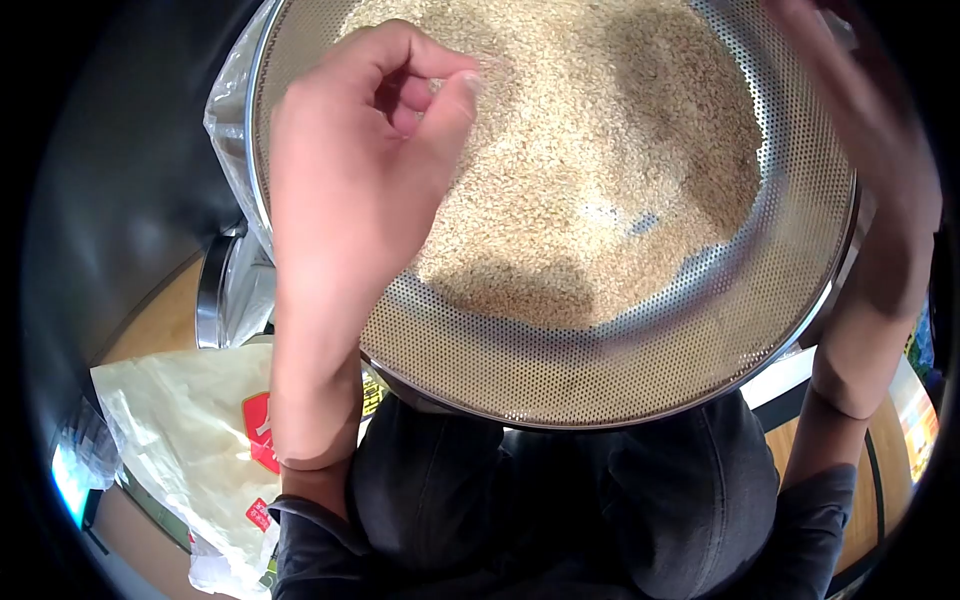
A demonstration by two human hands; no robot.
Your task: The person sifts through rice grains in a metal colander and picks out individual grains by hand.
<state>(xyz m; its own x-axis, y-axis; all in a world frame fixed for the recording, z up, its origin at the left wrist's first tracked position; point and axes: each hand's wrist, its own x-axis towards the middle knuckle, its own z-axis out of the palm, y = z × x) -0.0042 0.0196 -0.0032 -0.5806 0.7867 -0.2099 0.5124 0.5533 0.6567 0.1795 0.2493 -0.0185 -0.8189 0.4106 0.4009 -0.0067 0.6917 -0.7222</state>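
A wide perforated metal colander (560, 385) takes up the upper middle of the head view, resting at or above the knees. Pale tan grains (560, 170) cover its bottom in a loose layer, with the bare metal showing through in a small patch. Over the left part of the grains hangs my left hand (350, 170), thumb and forefinger pinched together; whatever is between the tips is too small to make out. My right hand (865, 110) is at the colander's right rim, blurred by motion and partly cut off, so its fingers are unclear.
A pale bag (180, 420) with red labels lies at the lower left. Clear plastic (228, 120) shows beyond the colander's left rim, above a round metal-edged container (212, 290). Dark-trousered legs (430, 480) are below the colander, with a wood-coloured surface (165, 310) on the left.
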